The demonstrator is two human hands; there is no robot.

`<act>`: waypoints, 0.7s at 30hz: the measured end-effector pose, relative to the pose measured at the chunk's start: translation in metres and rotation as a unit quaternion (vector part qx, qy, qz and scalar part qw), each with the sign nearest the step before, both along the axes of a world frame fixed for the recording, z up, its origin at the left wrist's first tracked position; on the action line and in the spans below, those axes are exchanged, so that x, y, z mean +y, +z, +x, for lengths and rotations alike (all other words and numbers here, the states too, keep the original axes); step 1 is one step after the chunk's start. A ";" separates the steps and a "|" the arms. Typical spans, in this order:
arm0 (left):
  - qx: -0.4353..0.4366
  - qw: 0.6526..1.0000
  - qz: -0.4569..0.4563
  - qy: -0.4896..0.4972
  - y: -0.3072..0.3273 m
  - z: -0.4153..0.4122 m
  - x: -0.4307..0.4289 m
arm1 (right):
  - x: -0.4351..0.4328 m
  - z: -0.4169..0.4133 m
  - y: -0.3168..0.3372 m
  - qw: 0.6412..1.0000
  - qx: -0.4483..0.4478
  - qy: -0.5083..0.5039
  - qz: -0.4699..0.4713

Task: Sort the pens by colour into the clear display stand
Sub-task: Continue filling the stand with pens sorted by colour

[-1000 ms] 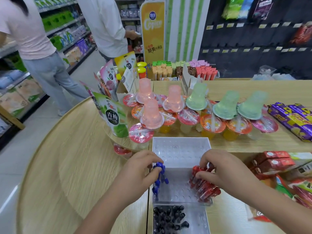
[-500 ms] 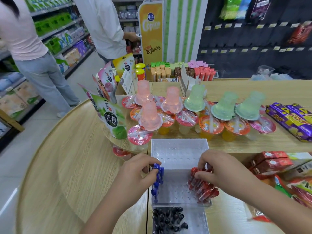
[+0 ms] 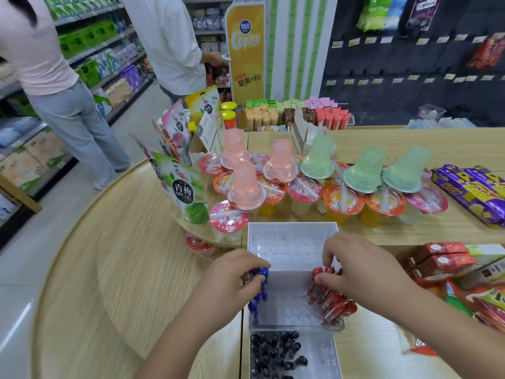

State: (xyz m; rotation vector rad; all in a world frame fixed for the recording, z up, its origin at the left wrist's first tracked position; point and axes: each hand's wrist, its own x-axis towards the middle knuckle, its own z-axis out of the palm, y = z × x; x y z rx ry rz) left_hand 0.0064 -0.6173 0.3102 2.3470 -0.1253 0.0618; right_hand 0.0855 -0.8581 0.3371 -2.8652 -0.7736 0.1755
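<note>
Both of your hands work over the clear display stand (image 3: 292,242), which sits on the wooden table (image 3: 136,269) in front of the jelly cups (image 3: 303,192). Your left hand (image 3: 232,280) pinches a blue pen (image 3: 261,277) at the stand's left edge, above other blue pens (image 3: 255,307). Your right hand (image 3: 358,266) has its fingers curled onto the red pens (image 3: 330,302) along the right side. Black pens (image 3: 276,351) fill the near tier's left part.

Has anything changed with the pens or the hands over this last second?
Very little. The left hand keeps pinching a blue pen at the stand's left edge; the right hand stays on the red pens. The black pens are untouched.
</note>
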 end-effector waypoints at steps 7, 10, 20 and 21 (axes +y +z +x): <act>0.028 0.997 -0.055 0.036 -0.006 0.000 0.000 | 0.031 -0.018 -0.007 0.990 -0.065 0.094 0.083; 0.033 0.996 -0.072 0.032 -0.008 0.001 0.002 | 0.056 -0.023 -0.019 0.988 -0.069 0.119 0.067; 0.013 0.984 -0.160 0.083 -0.019 -0.001 0.006 | 0.070 -0.024 -0.026 0.990 -0.024 0.065 0.123; 0.013 0.982 -0.168 0.085 -0.020 -0.001 0.005 | 0.070 -0.024 -0.028 0.990 -0.027 0.064 0.124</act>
